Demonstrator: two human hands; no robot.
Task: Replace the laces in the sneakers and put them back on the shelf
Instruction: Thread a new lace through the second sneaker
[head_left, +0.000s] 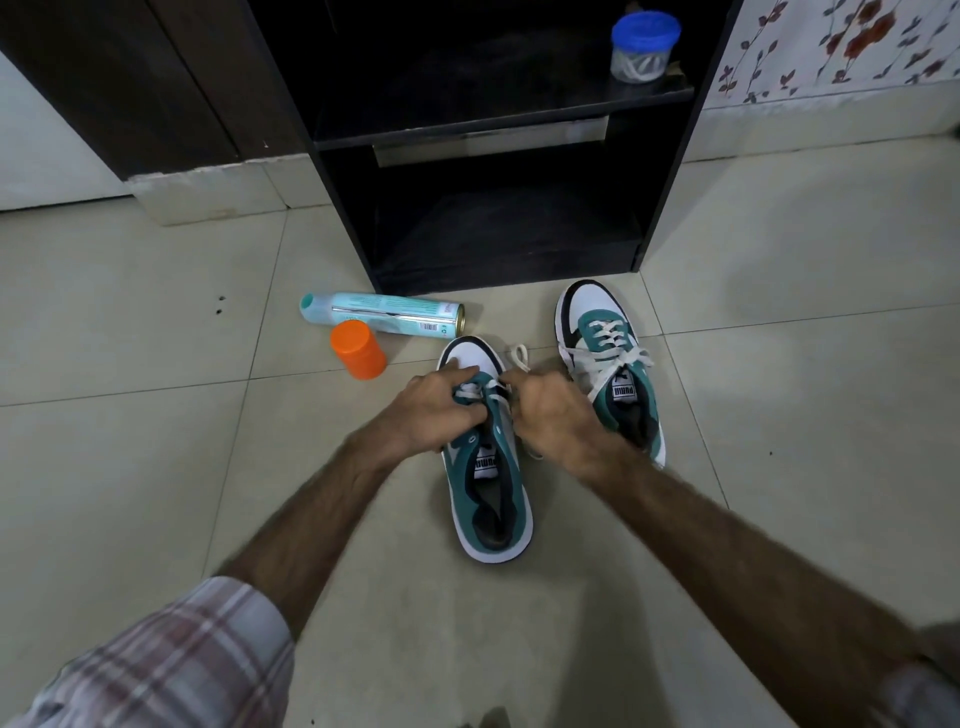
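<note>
Two green, white and black sneakers stand on the tiled floor, toes toward the shelf. The near sneaker (488, 499) sits between my hands. My left hand (436, 410) grips its left side at the lace rows, with the fingers curled over the white lace (470, 392). My right hand (550, 415) pinches the same lace on the right side; a lace loop (519, 356) sticks out beyond it. The far sneaker (608, 358) stands to the right, fully laced in white. The dark shelf unit (498, 234) stands open right behind them.
A teal spray can (384, 314) lies on its side left of the sneakers, and an orange cap (358, 349) sits in front of it. A blue-lidded clear jar (644, 47) stands on the upper shelf board. A dark cabinet fills the back left.
</note>
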